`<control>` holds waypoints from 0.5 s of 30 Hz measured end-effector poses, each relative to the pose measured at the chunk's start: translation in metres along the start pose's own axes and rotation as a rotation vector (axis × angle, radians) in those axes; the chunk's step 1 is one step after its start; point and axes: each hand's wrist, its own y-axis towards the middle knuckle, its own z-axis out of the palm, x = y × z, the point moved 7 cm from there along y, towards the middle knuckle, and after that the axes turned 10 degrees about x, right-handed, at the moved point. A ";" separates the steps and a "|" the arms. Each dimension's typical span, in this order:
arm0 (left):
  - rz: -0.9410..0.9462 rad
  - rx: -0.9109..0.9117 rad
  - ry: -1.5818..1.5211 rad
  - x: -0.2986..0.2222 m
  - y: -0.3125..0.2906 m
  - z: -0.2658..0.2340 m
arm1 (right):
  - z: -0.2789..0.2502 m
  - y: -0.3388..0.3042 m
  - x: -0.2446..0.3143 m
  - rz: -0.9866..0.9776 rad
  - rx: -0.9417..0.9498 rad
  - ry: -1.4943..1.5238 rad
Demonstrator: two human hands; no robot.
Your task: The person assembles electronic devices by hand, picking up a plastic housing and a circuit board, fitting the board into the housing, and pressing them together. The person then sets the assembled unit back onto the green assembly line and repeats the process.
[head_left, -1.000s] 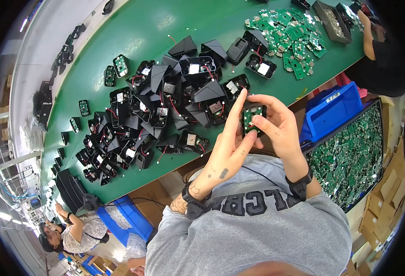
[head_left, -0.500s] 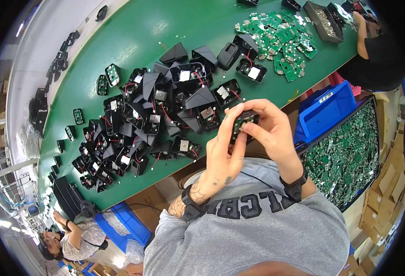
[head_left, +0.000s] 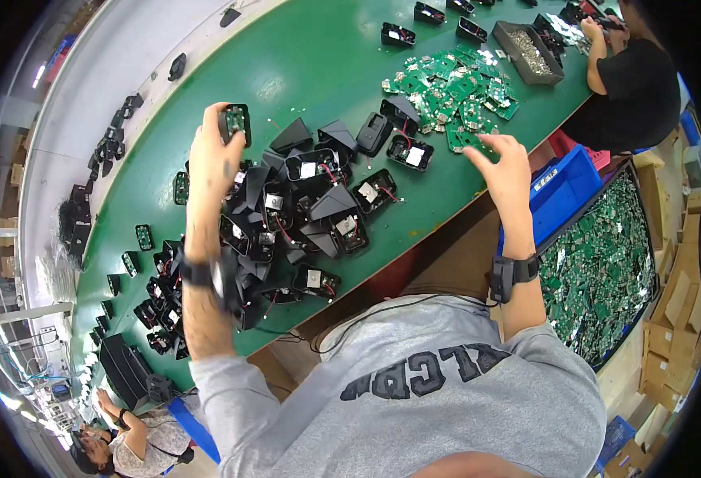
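My left hand (head_left: pixel 213 153) reaches out over the far left part of the table, its fingers closed around a small black plastic housing (head_left: pixel 244 127) with a green circuit board inside. Empty and with its fingers apart, my right hand (head_left: pixel 503 169) hovers by the near edge of a heap of loose green circuit boards (head_left: pixel 451 84). Between my arms lies a pile of black housings (head_left: pixel 330 203), many with red wires and white or metal parts inside. A single open housing (head_left: pixel 410 151) rests between that pile and the boards.
A grey box of small metal parts (head_left: pixel 528 52) stands beyond the boards. Co-workers sit at the far right (head_left: pixel 633 95) and lower left (head_left: pixel 155 438). Right of me are a blue bin (head_left: pixel 559 187) and a large tray of circuit boards (head_left: pixel 597 263). Several filled housings (head_left: pixel 144 237) line the table's left side.
My hands have parted. The left has carried the housing away to the far left, while the right has let go of it and moved right towards the circuit boards.
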 end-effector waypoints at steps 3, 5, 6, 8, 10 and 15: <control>-0.122 0.215 -0.035 0.078 0.049 0.019 | 0.002 -0.004 0.003 -0.011 -0.027 -0.054; -0.136 0.257 0.115 0.112 0.063 0.027 | -0.004 -0.005 0.011 -0.066 -0.065 -0.071; -0.102 0.230 0.416 0.109 0.066 0.029 | -0.004 -0.004 0.008 -0.025 -0.022 -0.009; -0.051 0.206 0.713 0.078 0.070 0.037 | -0.005 -0.008 0.002 -0.010 -0.025 0.027; -0.047 0.121 0.714 -0.022 0.053 0.039 | -0.007 -0.014 -0.010 0.059 -0.011 0.100; 0.453 0.549 0.565 -0.151 -0.016 0.129 | -0.002 -0.014 -0.014 0.084 0.029 0.199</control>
